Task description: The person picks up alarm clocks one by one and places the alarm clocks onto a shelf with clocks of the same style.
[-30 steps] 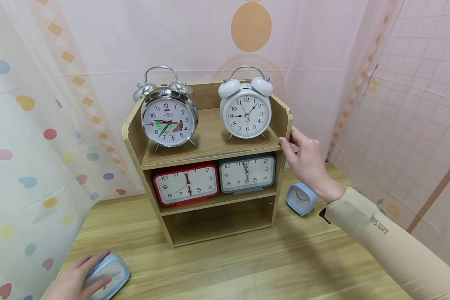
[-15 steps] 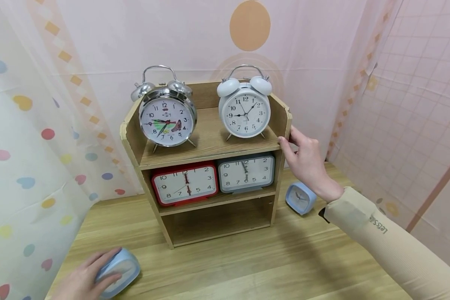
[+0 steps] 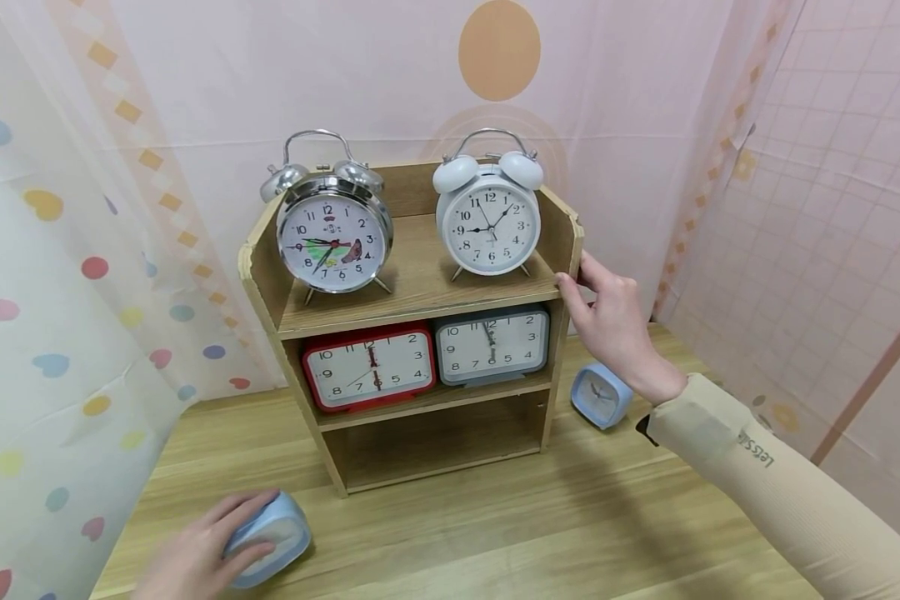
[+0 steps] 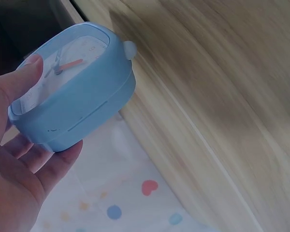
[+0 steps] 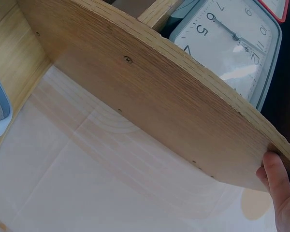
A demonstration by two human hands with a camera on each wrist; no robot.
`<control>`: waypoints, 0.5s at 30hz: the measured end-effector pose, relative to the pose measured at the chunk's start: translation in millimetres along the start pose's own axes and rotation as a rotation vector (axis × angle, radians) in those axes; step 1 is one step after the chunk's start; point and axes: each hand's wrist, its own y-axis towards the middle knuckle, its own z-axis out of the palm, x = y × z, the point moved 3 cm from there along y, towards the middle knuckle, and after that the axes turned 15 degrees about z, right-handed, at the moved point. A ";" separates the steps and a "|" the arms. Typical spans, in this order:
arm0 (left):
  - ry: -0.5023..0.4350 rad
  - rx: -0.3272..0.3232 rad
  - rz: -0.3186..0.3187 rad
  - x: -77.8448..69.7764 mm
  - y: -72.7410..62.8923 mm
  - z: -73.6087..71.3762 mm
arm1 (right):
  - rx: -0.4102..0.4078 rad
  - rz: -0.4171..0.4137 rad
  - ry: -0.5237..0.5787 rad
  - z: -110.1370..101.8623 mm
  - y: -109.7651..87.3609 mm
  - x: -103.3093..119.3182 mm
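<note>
My left hand [image 3: 206,542] holds a small light-blue alarm clock [image 3: 288,542] low over the table, left of the shelf. In the left wrist view, the thumb lies across the face of this blue clock [image 4: 82,96] and the fingers curl under its other side. My right hand [image 3: 615,325] grips the right side panel of a small wooden shelf [image 3: 412,267], thumb at the front edge. A silver twin-bell clock [image 3: 335,242] and a white twin-bell clock [image 3: 491,229] stand on top. Below them are a red-framed clock [image 3: 371,367] and a grey-framed clock [image 3: 492,346].
A second light-blue clock [image 3: 602,396] stands on the wooden table [image 3: 450,542], right of the shelf beneath my right forearm. The bottom compartment [image 3: 442,442] shows bare boards. Patterned curtains [image 3: 142,250] hang behind and at both sides.
My left hand has moved right with the blue clock, towards the shelf's front. My right hand stays on the side panel, and the clocks on the shelf keep their places.
</note>
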 end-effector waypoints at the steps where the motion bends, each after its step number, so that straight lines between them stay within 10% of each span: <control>1: 0.003 -0.002 0.006 -2.0 1.1 0.5 | 0.001 0.000 0.001 0.0 -0.1 0.0; 15: 0.064 -0.129 0.155 -31.3 21.5 6.2 | -0.009 -0.008 -0.004 0.5 -0.4 -0.4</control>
